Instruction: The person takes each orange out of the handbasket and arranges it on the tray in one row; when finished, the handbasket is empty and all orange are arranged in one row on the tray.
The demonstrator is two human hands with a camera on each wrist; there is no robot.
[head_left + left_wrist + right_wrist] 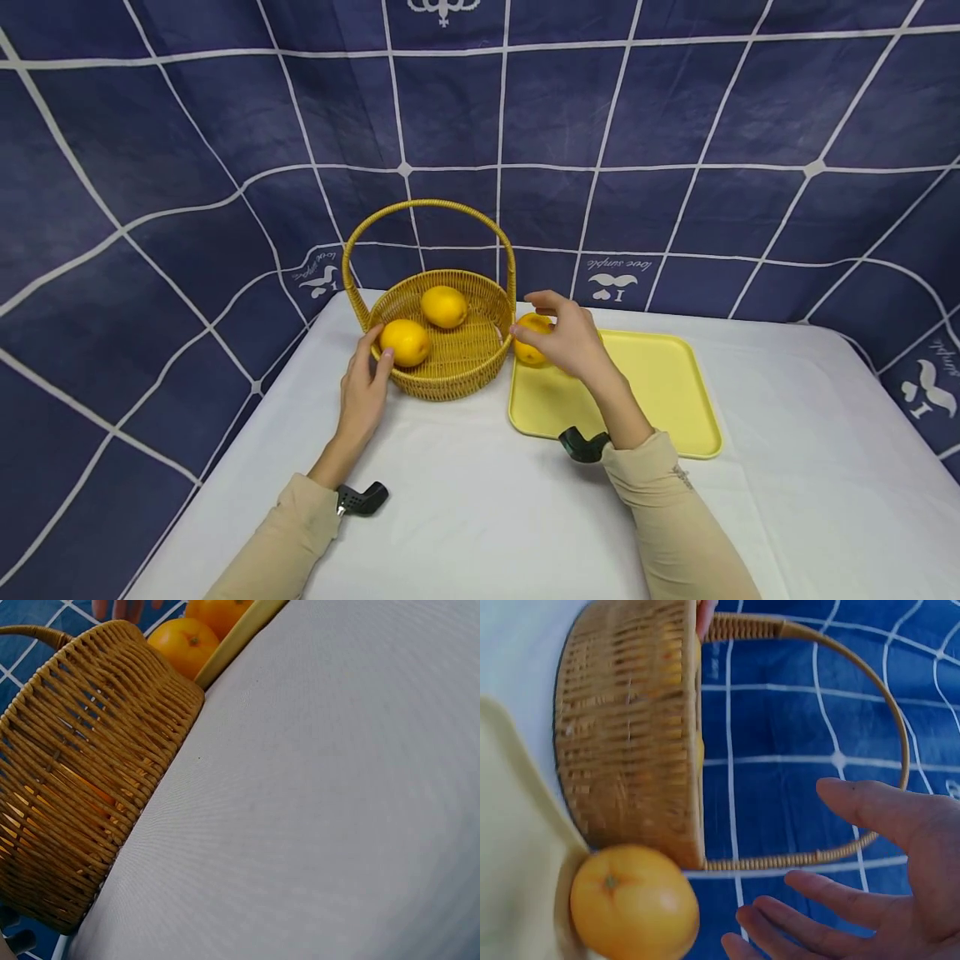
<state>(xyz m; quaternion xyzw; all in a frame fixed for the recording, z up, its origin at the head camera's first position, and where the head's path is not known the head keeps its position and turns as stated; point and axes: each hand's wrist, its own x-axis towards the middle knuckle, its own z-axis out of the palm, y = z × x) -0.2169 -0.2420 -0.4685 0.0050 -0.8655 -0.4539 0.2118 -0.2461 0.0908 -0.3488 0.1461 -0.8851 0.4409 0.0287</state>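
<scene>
The wicker basket (442, 387) with a tall arched handle holds two oranges, a front one (405, 342) and a back one (444, 307). At the basket's left rim, my left hand (363, 390) grips the edge between thumb and fingers, close to the front orange. My right hand (570, 340) is over the tray's back left corner, its fingers spread and nothing held. Just below it, an orange (634, 904) sits beside the basket's right side, apart from the fingers in the right wrist view. Another orange (217, 615) shows behind it in the left wrist view.
A yellow rectangular tray (652, 392) lies right of the basket on a white-covered table (465, 500). Blue cloth (555, 108) with white lines hangs behind and at the sides. Dark wrist devices (363, 500) are worn on both arms.
</scene>
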